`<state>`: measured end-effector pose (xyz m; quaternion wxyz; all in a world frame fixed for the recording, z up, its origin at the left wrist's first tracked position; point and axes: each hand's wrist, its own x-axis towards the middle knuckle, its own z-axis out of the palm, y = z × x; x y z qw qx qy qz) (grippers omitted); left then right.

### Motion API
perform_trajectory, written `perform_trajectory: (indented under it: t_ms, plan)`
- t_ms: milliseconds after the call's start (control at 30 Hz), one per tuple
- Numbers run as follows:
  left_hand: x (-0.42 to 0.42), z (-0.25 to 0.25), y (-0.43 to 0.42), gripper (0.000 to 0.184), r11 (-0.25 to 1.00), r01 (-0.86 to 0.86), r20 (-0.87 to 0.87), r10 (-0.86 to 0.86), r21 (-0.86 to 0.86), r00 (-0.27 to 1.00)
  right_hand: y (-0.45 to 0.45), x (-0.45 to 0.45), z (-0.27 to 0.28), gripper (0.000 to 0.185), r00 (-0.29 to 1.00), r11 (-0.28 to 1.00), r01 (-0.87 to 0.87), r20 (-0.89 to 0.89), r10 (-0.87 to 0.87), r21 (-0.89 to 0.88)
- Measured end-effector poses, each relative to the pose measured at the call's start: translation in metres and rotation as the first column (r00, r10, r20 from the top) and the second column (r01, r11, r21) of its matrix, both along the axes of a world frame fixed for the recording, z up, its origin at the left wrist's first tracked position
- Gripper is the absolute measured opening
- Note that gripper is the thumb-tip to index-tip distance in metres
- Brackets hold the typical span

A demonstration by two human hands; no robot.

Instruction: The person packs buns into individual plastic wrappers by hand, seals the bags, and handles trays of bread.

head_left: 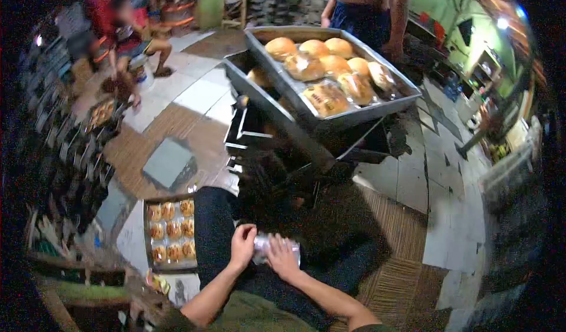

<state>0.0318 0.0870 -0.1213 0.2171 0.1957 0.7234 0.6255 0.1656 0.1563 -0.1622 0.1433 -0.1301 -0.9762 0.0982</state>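
On my lap lies a stack of shiny clear plastic bags [259,250], a little blurred. My right hand [283,257] rests flat on it with the fingers spread. At the stack's left edge is my left hand [240,249], its fingers curled together as in a pinch; what lies between the fingertips cannot be made out. Ahead of me, a metal tray [348,121] holds several golden buns [336,66], some of them wrapped in clear plastic. It sits crosswise on another tray [259,93] with buns partly hidden inside.
Left of my leg, a tray [171,268] on the floor holds rows of wrapped buns [173,230]. Another tray of buns [102,114] lies farther left near a seated person [132,43]. Someone in dark shorts [361,10] stands behind the stacked trays. Tiles and woven mats [401,232] cover the floor.
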Motion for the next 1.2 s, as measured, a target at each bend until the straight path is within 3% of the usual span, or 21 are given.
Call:
perform_trajectory:
  t_ms: [100, 233, 267, 300, 367, 433, 500, 533, 600, 633, 700, 767, 900, 933, 967, 1000, 1033, 1067, 1100, 1167, 1200]
  plan:
    - [-0.004, -0.017, -0.004, 0.017, 0.986, -0.113, -0.06, 0.106, -0.12, 0.992, 0.002, -0.004, -0.019, 0.035, 0.962, 0.936, -0.262, 0.142, 0.234, 0.236]
    - [-0.015, 0.007, -0.012, 0.025, 0.999, 0.014, -0.075, -0.017, -0.033, 0.997, -0.005, -0.017, 0.014, 0.031, 0.974, 0.973, -0.216, 0.084, 0.21, 0.077]
    - [-0.017, -0.002, -0.01, 0.025, 0.999, 0.019, -0.066, -0.021, -0.033, 0.998, -0.002, -0.027, 0.031, 0.029, 0.982, 0.949, 0.03, 0.186, 0.03, -0.313]
    - [-0.019, -0.017, -0.006, 0.03, 0.997, 0.066, -0.144, -0.071, -0.033, 0.987, -0.002, -0.031, 0.037, 0.026, 0.933, 0.724, 0.308, 0.343, -0.105, -0.618]
    - [-0.027, -0.025, -0.002, 0.046, 0.971, 0.237, -0.165, -0.24, -0.037, 0.957, 0.011, -0.041, 0.026, 0.022, 0.924, 0.728, 0.283, 0.382, -0.032, -0.624]
    - [-0.038, -0.004, -0.021, 0.042, 0.694, 0.718, 0.052, -0.72, 0.048, 0.692, 0.021, -0.043, 0.106, 0.016, 0.979, 0.799, 0.073, 0.196, 0.058, -0.597]
    - [-0.049, 0.06, -0.038, 0.033, 0.345, 0.939, 0.353, -0.876, -0.014, 0.327, 0.036, -0.027, 0.185, 0.007, 0.994, 0.782, -0.109, -0.091, 0.068, -0.614]
    - [-0.051, 0.078, -0.04, 0.033, 0.336, 0.942, 0.353, -0.881, 0.001, 0.314, 0.042, -0.025, 0.231, 0.006, 0.996, 0.777, -0.037, -0.082, -0.019, -0.629]
    - [-0.052, 0.109, -0.045, 0.024, 0.642, 0.581, 0.324, -0.761, 0.5, 0.562, 0.045, -0.026, 0.276, 0.007, 0.942, 0.649, 0.058, -0.174, -0.288, -0.758]
    - [-0.054, 0.148, -0.039, 0.022, 0.753, 0.41, 0.542, -0.657, 0.515, 0.524, 0.045, -0.03, 0.28, 0.008, 0.848, 0.529, 0.036, -0.254, -0.465, -0.848]
    - [-0.061, 0.16, -0.028, 0.016, 0.83, 0.322, 0.548, -0.546, 0.455, 0.633, 0.049, -0.049, 0.284, 0.007, 0.74, 0.572, 0.067, -0.344, -0.578, -0.818]
    - [-0.076, 0.184, -0.024, 0.008, 0.932, 0.234, 0.388, -0.331, 0.277, 0.86, 0.065, -0.08, 0.317, 0.007, 0.93, 0.902, 0.034, -0.316, -0.185, -0.429]
    - [-0.101, 0.182, -0.01, 0.016, 0.778, -0.052, 0.17, -0.072, 0.626, 0.983, 0.062, -0.133, 0.402, 0.003, 0.974, 0.971, -0.129, -0.212, 0.085, -0.202]
    - [-0.11, 0.176, -0.003, 0.016, 0.761, -0.117, 0.065, 0.098, 0.639, 0.993, 0.075, -0.159, 0.41, 0.012, 0.935, 0.915, -0.354, -0.04, 0.353, -0.194]
    - [-0.118, 0.169, 0.003, 0.015, 0.733, -0.176, -0.04, 0.266, 0.658, 0.963, 0.091, -0.185, 0.413, 0.021, 0.961, 0.734, -0.275, -0.156, 0.228, -0.621]
    - [-0.123, 0.162, 0.004, 0.011, 0.793, -0.267, 0.131, 0.234, 0.547, 0.963, 0.112, -0.214, 0.414, 0.031, 0.979, 0.367, -0.204, -0.197, 0.058, -0.908]
    - [-0.125, 0.157, 0.009, 0.011, 0.788, -0.281, 0.139, 0.245, 0.548, 0.959, 0.212, -0.262, 0.433, 0.031, 0.979, 0.368, -0.202, -0.19, 0.07, -0.907]
    - [-0.126, 0.151, 0.015, 0.009, 0.718, -0.376, 0.438, 0.11, 0.586, 0.892, 0.285, -0.306, 0.432, 0.035, 0.976, 0.803, -0.138, -0.217, 0.012, -0.579]
    - [-0.129, 0.144, 0.02, 0.009, 0.648, -0.479, 0.669, -0.063, 0.592, 0.74, 0.324, -0.346, 0.412, 0.039, 0.96, 0.997, -0.007, -0.28, -0.015, -0.078]
    - [-0.127, 0.115, 0.014, 0.01, 0.606, -0.492, 0.676, -0.104, 0.625, 0.73, 0.357, -0.387, 0.386, 0.046, 0.916, 0.903, 0.319, 0.149, -0.371, 0.286]
    - [-0.131, 0.11, 0.008, 0.011, 0.58, -0.499, 0.696, -0.175, 0.644, 0.696, 0.36, -0.392, 0.373, 0.05, 0.949, 0.952, 0.263, 0.139, -0.284, 0.155]
